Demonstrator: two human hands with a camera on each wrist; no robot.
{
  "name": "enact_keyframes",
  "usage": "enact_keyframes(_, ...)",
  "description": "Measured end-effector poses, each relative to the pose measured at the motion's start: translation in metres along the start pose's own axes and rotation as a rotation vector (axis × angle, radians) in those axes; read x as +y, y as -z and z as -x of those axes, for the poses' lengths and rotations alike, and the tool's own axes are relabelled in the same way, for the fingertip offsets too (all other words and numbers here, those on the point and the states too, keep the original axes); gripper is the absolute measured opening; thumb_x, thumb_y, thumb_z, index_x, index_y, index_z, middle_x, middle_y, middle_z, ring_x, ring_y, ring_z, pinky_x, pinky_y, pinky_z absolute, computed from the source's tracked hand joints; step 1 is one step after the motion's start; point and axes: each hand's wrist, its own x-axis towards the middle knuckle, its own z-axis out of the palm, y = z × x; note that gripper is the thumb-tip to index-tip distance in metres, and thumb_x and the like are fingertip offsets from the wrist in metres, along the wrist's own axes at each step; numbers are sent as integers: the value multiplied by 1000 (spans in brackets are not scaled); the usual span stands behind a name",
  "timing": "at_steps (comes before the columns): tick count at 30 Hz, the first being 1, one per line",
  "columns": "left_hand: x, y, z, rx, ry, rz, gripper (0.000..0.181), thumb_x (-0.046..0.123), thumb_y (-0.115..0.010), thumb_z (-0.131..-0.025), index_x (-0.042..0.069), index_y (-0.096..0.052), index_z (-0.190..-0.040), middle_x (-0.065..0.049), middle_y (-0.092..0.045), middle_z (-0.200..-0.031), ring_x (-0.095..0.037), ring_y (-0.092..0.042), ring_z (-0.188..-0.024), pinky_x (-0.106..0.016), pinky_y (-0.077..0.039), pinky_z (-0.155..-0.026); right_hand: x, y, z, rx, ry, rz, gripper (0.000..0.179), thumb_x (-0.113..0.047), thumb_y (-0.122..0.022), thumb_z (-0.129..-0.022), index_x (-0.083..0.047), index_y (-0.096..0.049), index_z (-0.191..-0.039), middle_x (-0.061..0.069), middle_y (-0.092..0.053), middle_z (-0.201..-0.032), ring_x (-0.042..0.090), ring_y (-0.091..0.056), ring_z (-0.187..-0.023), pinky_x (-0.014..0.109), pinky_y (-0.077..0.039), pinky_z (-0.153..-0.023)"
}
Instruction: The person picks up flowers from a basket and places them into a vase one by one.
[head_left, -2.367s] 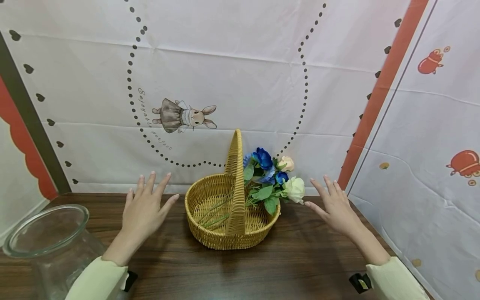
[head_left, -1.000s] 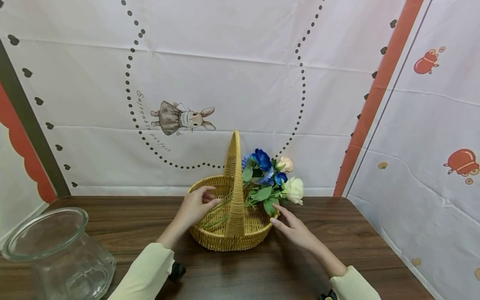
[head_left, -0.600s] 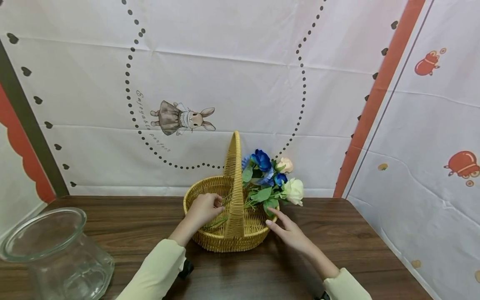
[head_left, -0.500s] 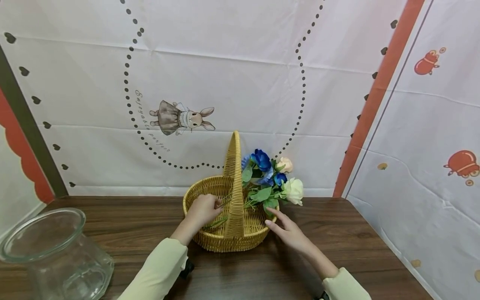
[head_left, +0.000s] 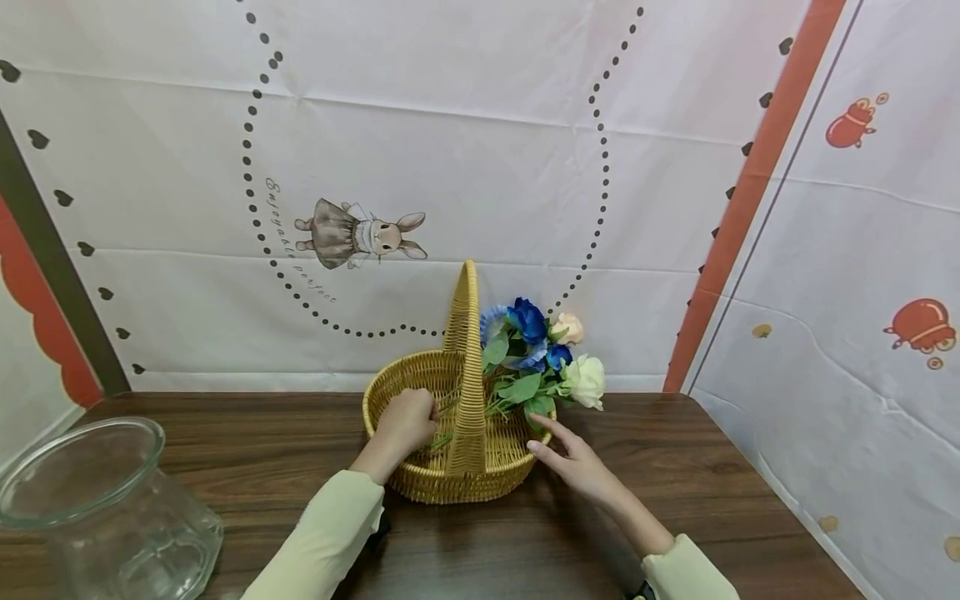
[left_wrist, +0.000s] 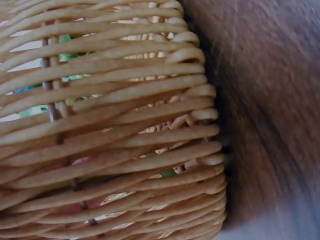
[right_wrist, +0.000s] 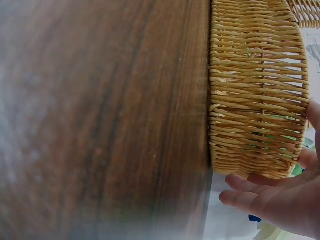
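A yellow wicker basket (head_left: 457,483) with a tall arched handle (head_left: 471,367) stands mid-table. Inside it lie artificial flowers: blue blooms (head_left: 528,320), a peach rose (head_left: 567,327) and a white rose (head_left: 583,382) lean over the right side, stems pointing left. My left hand (head_left: 407,421) is down in the basket's left half, fingers curled around flower stems (head_left: 447,408); its fingertips are hidden. At the right rim, my right hand (head_left: 581,467) touches the basket with thumb and fingers fairly straight. The left wrist view shows only basket weave (left_wrist: 110,120) and table.
A wide-mouthed clear glass vase (head_left: 127,533) stands at the table's front left. The brown wooden table (head_left: 675,475) meets a printed white cloth wall (head_left: 450,167) behind, and another cloth wall (head_left: 840,333) on the right.
Both hands came in from the sides to the basket. My left hand reached inside and its fingers closed on stems; my right settled at the right rim. The blue blooms shifted slightly.
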Motion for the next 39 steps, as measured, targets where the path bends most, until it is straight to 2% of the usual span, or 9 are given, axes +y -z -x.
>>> enact_keyframes(3, 2, 2, -1, 37, -15, 6, 43, -13, -46, -72, 16, -19, -56, 5, -9, -54, -10, -8, -50, -24, -11, -48, -1, 2, -1, -27, 11, 15, 52, -24, -52, -93, -3, -35, -138, 14, -55, -94, 23, -52, -74, 29, -43, -60)
enact_keyframes(5, 3, 3, -1, 56, -9, 2, 41, -11, -48, -76, 15, -25, -54, 6, -16, -51, -9, -13, -48, -24, -14, -47, -2, 4, -1, -41, 14, 16, 53, -23, -52, -93, -2, -34, -138, 10, -52, -84, 16, -47, -66, 26, -40, -55)
enact_keyframes(8, 7, 8, -1, 99, -11, -33, 29, -3, -57, -81, 10, -54, -56, 5, -48, -53, -7, -38, -44, -22, -33, -43, -3, 5, -1, -51, 24, 14, 53, -22, -52, -93, -1, -34, -138, 9, -51, -79, 13, -45, -62, 25, -39, -53)
enact_keyframes(11, 13, 13, -1, 157, -32, -75, 10, 6, -63, -82, 9, -72, -84, -4, -69, -81, -16, -63, -63, -31, -52, -57, -4, 5, -2, -53, 39, 21, 53, -22, -52, -93, 0, -34, -138, 8, -50, -76, 11, -44, -61, 25, -39, -53)
enact_keyframes(14, 19, 20, -1, 195, -59, -125, 11, 8, -64, -83, 12, -73, -88, -3, -70, -85, -17, -64, -67, -31, -52, -56, -3, 5, -3, -46, 49, 30, 52, -21, -52, -93, 1, -36, -137, 8, -51, -78, 10, -44, -62, 24, -40, -54)
enact_keyframes(19, 28, 33, 1, 253, -76, -199, 14, 10, -63, -83, 16, -74, -89, 0, -70, -83, -13, -59, -55, -24, -42, -42, -2, 5, -4, -47, 49, 27, 53, -23, -53, -93, 1, -36, -137, 17, -55, -97, 18, -50, -71, 25, -42, -60)
enact_keyframes(24, 33, 44, 8, 269, -79, -255, 11, 15, -65, -84, 18, -73, -89, 2, -69, -83, -13, -60, -59, -24, -43, -45, -2, 5, -3, -55, 42, 25, 53, -23, -53, -93, 1, -35, -137, 17, -54, -93, 19, -49, -69, 25, -41, -58)
enact_keyframes(31, 30, 55, 18, 268, -76, -219, 9, 12, -66, -81, 14, -73, -85, -1, -69, -81, -17, -63, -65, -28, -48, -50, -2, 5, -1, -40, 63, 0, 52, -20, -53, -92, 4, -36, -136, 29, -40, -132, 21, -56, -88, 25, -45, -68)
enact_keyframes(39, 16, 70, 32, 274, -81, -252, 5, 10, -68, -77, 11, -72, -80, -3, -69, -76, -15, -59, -55, -23, -43, -43, 0, 5, -1, -47, 73, 8, 52, -20, -53, -92, 4, -36, -136, 31, -38, -133, 24, -57, -89, 26, -46, -68)
